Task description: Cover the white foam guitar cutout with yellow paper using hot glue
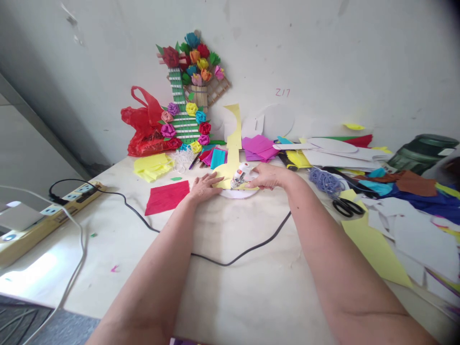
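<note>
My right hand (268,176) is wrapped round a white, patterned hot glue gun (240,175), its nozzle pointing down and to the left at the paper. Beneath it lies a pale yellow cut-out (234,148) with a long narrow stem and a wider lower end. Under that end, the rim of a rounded white card piece (239,194) shows. My left hand (204,188) rests with fingers stretched out at the left edge of the yellow cut-out. A red paper rectangle (167,197) lies to the left of this hand.
A black cord (230,263) loops across the table beneath my forearms. At left is a power strip (68,203). Black scissors (348,207), blue string (325,182) and white scraps (413,230) lie at right. Paper-flower decorations (187,120) and a red bag (145,124) stand by the wall.
</note>
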Motion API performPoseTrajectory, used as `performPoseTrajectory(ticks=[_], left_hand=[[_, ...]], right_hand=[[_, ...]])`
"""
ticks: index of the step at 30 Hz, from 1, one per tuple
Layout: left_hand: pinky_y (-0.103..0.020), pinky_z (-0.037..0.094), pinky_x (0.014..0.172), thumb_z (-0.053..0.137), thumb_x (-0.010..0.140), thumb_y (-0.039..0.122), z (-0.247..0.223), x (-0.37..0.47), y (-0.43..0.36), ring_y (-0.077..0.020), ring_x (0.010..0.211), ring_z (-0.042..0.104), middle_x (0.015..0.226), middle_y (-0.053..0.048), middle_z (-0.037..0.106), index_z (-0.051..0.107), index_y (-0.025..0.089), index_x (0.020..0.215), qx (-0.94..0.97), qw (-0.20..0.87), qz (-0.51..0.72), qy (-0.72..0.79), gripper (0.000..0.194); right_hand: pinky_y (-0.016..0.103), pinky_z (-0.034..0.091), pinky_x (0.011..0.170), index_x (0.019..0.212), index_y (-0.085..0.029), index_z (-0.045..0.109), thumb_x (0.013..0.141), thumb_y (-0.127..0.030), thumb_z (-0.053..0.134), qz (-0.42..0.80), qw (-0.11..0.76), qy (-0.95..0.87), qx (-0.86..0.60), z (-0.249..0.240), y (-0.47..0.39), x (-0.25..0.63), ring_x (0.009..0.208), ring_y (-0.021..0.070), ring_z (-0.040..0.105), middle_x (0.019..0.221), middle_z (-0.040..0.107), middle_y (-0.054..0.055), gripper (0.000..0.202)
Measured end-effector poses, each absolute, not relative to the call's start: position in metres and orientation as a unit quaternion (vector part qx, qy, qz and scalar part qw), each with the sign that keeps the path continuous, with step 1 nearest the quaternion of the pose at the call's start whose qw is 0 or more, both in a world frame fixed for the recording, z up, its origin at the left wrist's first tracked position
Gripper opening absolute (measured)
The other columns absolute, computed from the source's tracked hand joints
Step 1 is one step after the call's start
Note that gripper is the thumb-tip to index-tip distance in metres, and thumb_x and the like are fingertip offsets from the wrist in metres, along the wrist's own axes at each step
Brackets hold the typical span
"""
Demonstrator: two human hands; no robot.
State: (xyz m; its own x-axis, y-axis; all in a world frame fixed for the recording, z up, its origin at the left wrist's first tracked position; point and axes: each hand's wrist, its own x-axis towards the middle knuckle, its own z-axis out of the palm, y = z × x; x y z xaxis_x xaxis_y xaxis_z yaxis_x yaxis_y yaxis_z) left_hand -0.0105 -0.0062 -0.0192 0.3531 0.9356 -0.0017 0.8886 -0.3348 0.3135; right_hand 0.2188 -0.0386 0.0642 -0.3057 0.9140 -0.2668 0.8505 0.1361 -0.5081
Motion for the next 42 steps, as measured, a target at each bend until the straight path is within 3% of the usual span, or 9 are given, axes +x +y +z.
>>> performPoseTrajectory(ticks=[31, 42], left_hand=[[-0.05, 0.007, 0.106, 0.044, 0.078, 0.054, -0.0161, -0.0095, -0.0086, -0.0242, 0.135, 0.014, 0.147, 0.006, 0.019, 0.039, 0.037, 0.131, 0.812, 0.132, 0.078, 0.563, 0.056], [-0.052, 0.007, 0.106, 0.046, 0.068, 0.069, -0.0208, -0.0107, -0.0062, -0.0277, 0.135, 0.013, 0.148, 0.003, 0.017, 0.037, 0.038, 0.132, 0.821, 0.117, 0.064, 0.555, 0.072]], right_hand=[[0.02, 0.034, 0.039, 0.094, -0.016, 0.056, 0.068, -0.037, 0.064, 0.285, 0.032, -0.751, -0.595, 0.0654, -0.0406, 0.2153, 0.041, 0.0094, 0.045, 0.052, 0.05, -0.003, 0.035], [0.021, 0.034, 0.04, 0.09, -0.016, 0.054, 0.068, -0.036, 0.064, 0.277, 0.019, -0.742, -0.61, 0.0658, -0.0413, 0.2128, 0.042, 0.0094, 0.045, 0.051, 0.05, -0.003, 0.032]])
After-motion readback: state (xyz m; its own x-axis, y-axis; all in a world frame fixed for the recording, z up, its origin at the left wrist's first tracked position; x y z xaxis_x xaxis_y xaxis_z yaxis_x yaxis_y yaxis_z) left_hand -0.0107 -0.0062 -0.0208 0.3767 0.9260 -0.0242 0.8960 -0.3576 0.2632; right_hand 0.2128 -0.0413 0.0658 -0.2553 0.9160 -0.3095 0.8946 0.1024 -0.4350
